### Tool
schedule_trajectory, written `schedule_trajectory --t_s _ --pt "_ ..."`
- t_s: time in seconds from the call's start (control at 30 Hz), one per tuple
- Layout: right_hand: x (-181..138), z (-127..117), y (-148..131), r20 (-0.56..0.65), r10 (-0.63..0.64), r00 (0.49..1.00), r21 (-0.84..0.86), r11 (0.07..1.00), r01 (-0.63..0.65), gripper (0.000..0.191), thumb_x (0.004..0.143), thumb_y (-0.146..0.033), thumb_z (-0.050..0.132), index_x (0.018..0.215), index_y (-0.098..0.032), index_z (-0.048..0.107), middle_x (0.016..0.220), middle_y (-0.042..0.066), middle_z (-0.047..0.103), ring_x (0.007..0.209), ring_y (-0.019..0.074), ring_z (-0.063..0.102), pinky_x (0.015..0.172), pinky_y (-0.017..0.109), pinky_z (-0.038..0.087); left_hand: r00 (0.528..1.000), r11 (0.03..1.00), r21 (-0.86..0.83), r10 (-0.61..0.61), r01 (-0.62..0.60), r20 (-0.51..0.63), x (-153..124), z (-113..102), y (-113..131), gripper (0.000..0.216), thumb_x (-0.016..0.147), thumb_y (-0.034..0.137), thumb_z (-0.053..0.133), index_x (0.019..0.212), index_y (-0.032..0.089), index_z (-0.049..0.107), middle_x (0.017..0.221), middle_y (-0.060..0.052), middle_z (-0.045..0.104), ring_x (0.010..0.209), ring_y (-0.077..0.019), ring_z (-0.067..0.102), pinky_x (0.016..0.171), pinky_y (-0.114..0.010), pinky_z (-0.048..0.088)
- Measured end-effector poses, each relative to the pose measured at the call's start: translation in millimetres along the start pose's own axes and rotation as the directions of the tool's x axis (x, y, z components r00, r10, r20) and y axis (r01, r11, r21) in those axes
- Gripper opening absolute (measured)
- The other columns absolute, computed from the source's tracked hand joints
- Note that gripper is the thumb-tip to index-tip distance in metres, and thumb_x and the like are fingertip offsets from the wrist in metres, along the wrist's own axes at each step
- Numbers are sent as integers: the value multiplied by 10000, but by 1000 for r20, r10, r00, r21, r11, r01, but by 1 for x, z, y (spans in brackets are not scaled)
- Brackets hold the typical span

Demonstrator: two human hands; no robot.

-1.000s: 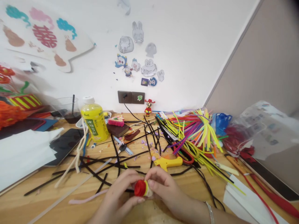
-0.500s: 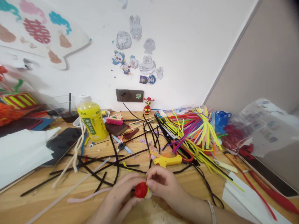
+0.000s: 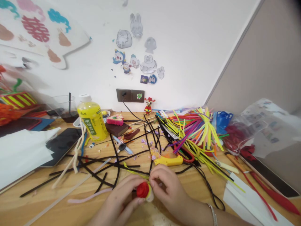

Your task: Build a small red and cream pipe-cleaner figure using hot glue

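A small rounded craft piece (image 3: pixel 143 190), coiled red on one side and whitish yellow on the other, is held low at the front of the table. My left hand (image 3: pixel 125 194) curls around its left side, thumb below and fingers above. At its right edge, my right hand (image 3: pixel 166 186) has its thumb and fingertips pressed together; whether something thin is pinched there is hidden. A yellow-handled hot glue gun (image 3: pixel 170 160) lies just beyond my right hand. Black pipe cleaners (image 3: pixel 103 168) are strewn beyond my left hand, and a pale pink one (image 3: pixel 88 196) lies left of it.
A yellow drink bottle (image 3: pixel 92 121) stands at the left, near white paper (image 3: pixel 22 147) and a dark tablet (image 3: pixel 62 146). Bundles of coloured pipe cleaners (image 3: pixel 205 131) and red-handled scissors (image 3: pixel 188 156) lie right of centre. White folded paper (image 3: pixel 246 204) is at the right.
My right hand has shifted slightly up and away from the piece, so more of its whitish yellow side shows. My left hand keeps its hold.
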State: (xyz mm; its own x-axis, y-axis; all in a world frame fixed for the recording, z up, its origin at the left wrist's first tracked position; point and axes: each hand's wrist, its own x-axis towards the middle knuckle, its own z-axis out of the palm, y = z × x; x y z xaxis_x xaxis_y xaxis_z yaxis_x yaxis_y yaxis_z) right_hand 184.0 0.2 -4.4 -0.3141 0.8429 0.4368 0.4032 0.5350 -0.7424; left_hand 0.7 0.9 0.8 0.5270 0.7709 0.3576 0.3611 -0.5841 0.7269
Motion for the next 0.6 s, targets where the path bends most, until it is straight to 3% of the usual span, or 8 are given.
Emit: schedule_trajectory --t_s 0.17,0.37,0.6 --pt "-1 -1 -3 22 -42 999 -120 992 45 129 860 -162 405 789 -184 511 770 43 541 728 160 491 648 276 399 999 999 11 -34 34 -20 0 3 2 191 780 145 545 948 235 564 918 -22 662 851 -151 616 767 -204 488" --pt "-4 1 -9 67 -165 984 -273 946 177 175 884 -148 337 779 -178 473 763 61 538 728 176 476 692 309 407 997 998 -11 -61 62 37 -1 5 3 144 803 170 516 928 224 563 873 -18 646 834 -152 608 754 -208 486" --pt "-8 5 -7 -31 -77 997 -96 993 74 140 871 -136 346 786 -187 446 753 26 491 726 152 471 657 265 398 998 998 -12 -53 54 20 -1 3 2 100 809 198 524 901 222 554 843 -9 629 835 -150 603 739 -198 474"
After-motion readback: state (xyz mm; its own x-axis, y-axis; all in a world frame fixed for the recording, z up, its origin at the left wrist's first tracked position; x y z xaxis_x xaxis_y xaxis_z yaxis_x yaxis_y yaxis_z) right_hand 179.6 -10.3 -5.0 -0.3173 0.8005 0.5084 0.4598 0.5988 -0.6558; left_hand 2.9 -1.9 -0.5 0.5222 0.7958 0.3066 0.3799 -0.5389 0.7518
